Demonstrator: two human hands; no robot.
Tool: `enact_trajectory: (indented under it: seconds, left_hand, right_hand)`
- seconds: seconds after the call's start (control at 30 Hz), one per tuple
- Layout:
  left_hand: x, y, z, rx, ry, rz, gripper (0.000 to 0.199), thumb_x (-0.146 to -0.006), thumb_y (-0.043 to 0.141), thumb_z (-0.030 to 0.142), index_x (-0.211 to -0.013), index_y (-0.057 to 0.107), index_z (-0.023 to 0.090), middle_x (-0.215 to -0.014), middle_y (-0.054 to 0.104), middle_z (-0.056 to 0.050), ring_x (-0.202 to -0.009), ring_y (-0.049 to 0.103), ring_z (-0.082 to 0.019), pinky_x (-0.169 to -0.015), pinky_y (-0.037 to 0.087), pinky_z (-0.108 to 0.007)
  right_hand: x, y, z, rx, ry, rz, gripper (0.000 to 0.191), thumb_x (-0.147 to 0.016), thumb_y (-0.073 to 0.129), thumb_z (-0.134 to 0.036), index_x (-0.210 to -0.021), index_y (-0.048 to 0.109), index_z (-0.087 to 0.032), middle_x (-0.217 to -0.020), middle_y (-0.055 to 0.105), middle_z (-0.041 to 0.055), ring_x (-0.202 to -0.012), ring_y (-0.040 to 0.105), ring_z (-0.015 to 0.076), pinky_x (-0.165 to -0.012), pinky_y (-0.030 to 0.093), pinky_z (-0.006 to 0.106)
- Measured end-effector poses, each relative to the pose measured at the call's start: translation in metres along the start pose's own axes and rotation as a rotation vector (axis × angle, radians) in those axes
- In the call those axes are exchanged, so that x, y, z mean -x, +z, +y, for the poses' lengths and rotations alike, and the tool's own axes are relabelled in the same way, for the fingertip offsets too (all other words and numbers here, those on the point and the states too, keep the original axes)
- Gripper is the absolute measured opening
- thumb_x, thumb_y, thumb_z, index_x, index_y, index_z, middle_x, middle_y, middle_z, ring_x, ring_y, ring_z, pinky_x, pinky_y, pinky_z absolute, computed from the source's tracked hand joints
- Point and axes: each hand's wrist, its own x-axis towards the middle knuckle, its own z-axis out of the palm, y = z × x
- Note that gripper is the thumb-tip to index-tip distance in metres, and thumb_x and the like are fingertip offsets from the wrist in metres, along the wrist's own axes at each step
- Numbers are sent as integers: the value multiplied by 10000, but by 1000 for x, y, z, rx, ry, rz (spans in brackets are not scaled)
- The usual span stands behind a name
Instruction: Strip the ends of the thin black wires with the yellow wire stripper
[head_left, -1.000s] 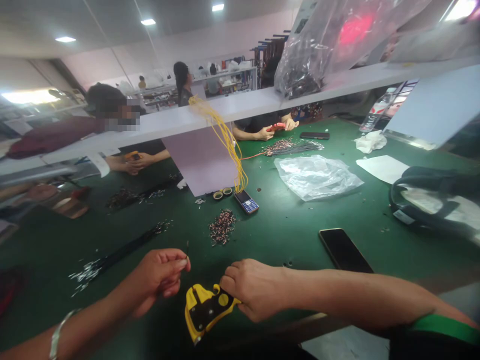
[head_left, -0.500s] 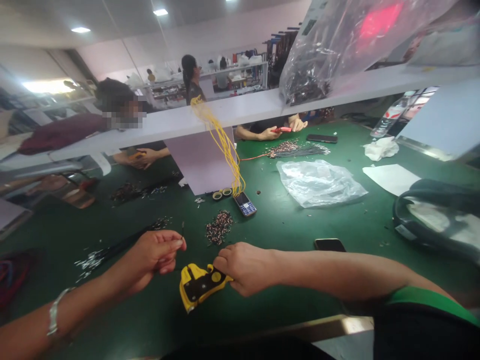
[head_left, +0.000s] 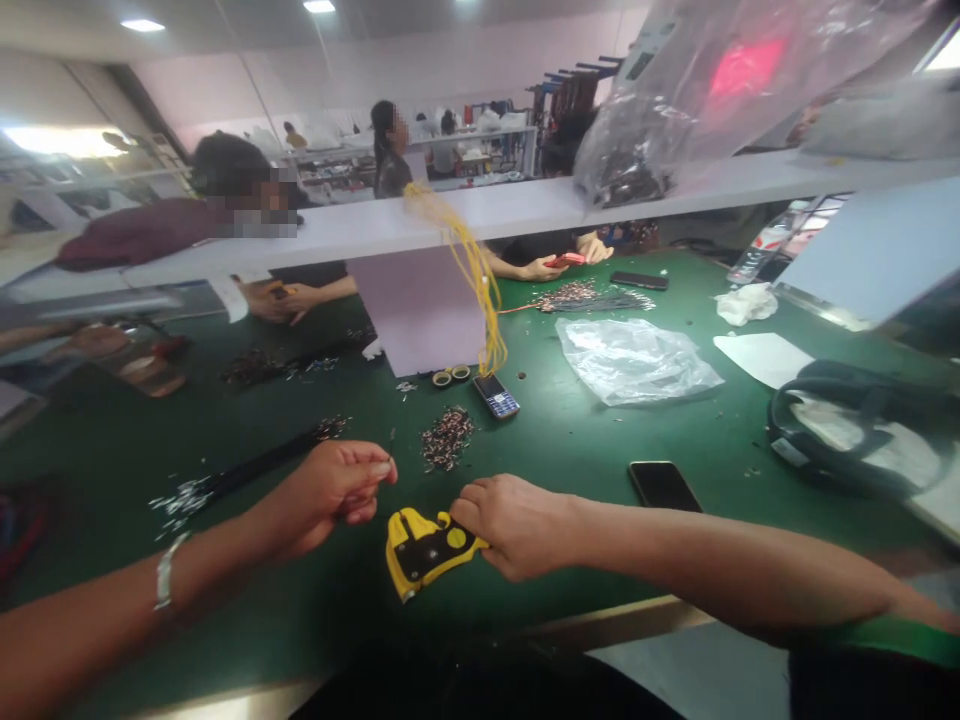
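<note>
Between thumb and fingertips, my left hand (head_left: 346, 488) pinches a thin black wire (head_left: 391, 443) whose end points upward. My right hand (head_left: 511, 525) is wrapped round the handle of a yellow and black wire stripper (head_left: 433, 550), its jaw end turned toward my left hand. A small gap separates the wire tip from the stripper. Beyond the hands lies a pile of short copper-tipped pieces (head_left: 448, 438). A bundle of black wires (head_left: 259, 467) with pale ends stretches across the green table behind my left wrist.
A keypad phone (head_left: 496, 397), two tape rolls (head_left: 451, 376) and hanging yellow wires (head_left: 491, 310) are by the divider (head_left: 420, 310). To the right lie a plastic bag (head_left: 637, 360), a smartphone (head_left: 666, 487) and a black headset (head_left: 847, 430). Co-workers' hands (head_left: 559, 265) work across the table.
The camera view has shifted a little, so the scene sits slightly differently. Both hands keep their holds on the wire and the wire stripper, with little change between them.
</note>
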Motion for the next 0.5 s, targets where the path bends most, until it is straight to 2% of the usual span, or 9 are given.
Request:
enact_trajectory:
  seconds: [0.1, 0.2, 0.37, 0.5]
  left_hand:
    - [-1, -12, -12, 49, 3, -35, 164, -692, 693, 252, -613, 623, 126, -419, 315, 68, -391, 254, -43, -419, 250, -219]
    - [-3, -36, -30, 128, 18, -53, 160, -716, 682, 224, -615, 614, 118, -415, 280, 83, -395, 223, -35, -417, 252, -213]
    - [10, -79, -52, 220, 1, -23, 175, -767, 638, 128, -601, 590, 102, -406, 276, 86, -388, 223, -24, -411, 256, -195]
    - [26, -101, -59, 274, -2, -3, 221, -808, 578, 67, -589, 582, 100, -400, 278, 83, -373, 226, -21, -403, 264, -192]
  right_hand:
    - [-13, 9, -8, -64, 68, -40, 202, -739, 497, -137, -936, 540, -127, -879, 616, 109, -761, 562, 207, -673, 431, 322]
    - [-34, 18, -15, -94, 95, -84, 222, -713, 503, -113, -931, 537, -134, -898, 616, 114, -790, 568, 218, -686, 431, 328]
    - [-75, 22, -34, -96, 67, -149, 255, -702, 502, -81, -949, 540, -134, -914, 617, 115, -826, 571, 227, -716, 433, 332]
    - [-99, 21, -47, -91, 22, -150, 236, -696, 491, -55, -913, 540, -134, -890, 614, 111, -806, 564, 225, -717, 440, 333]
